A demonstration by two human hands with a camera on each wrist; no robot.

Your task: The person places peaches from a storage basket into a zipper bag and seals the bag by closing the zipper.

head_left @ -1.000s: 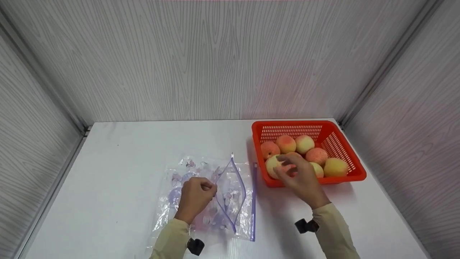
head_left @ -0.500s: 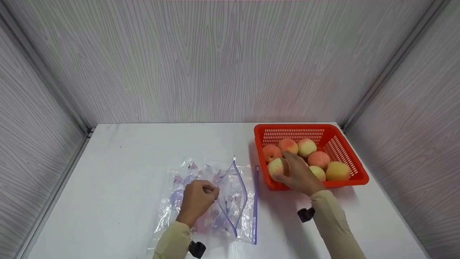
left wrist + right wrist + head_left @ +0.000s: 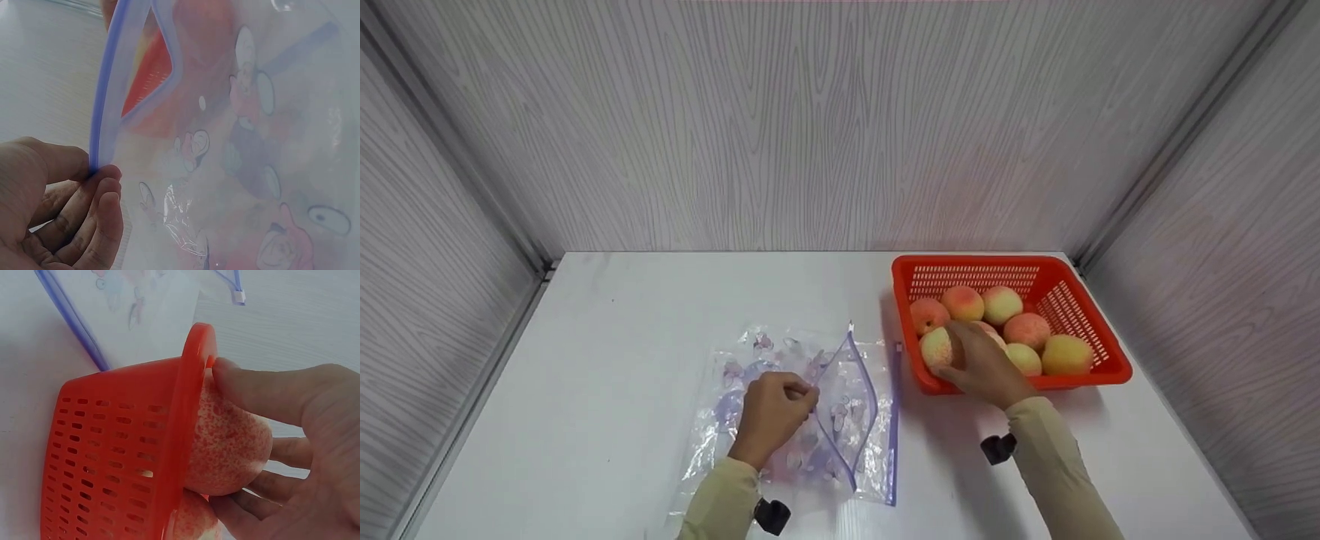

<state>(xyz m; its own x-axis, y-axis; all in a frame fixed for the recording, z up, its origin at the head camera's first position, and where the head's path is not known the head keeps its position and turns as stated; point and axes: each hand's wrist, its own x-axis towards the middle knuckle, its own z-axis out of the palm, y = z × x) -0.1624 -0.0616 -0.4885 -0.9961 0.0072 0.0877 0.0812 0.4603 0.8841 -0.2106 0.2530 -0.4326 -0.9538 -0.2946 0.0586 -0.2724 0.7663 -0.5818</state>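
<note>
My left hand pinches the purple zip edge of a clear zip bag printed with cartoon figures. The bag's mouth gapes toward the right. In the red plastic basket, my right hand holds a pale, red-speckled peach at the near left corner. The right wrist view has the thumb on one side of this peach and fingers round the other, close to the basket rim. Part of the peach is hidden by the hand in the head view.
Several other peaches lie in the basket, with a yellower fruit at its near right. Beneath the held bag lies another zip bag with a purple strip. Grey wood-grain panels enclose the white table at back and sides.
My right hand has come down from above the basket and closed round the near left peach. In the last half second it has barely moved. The left hand keeps its pinch on the bag.
</note>
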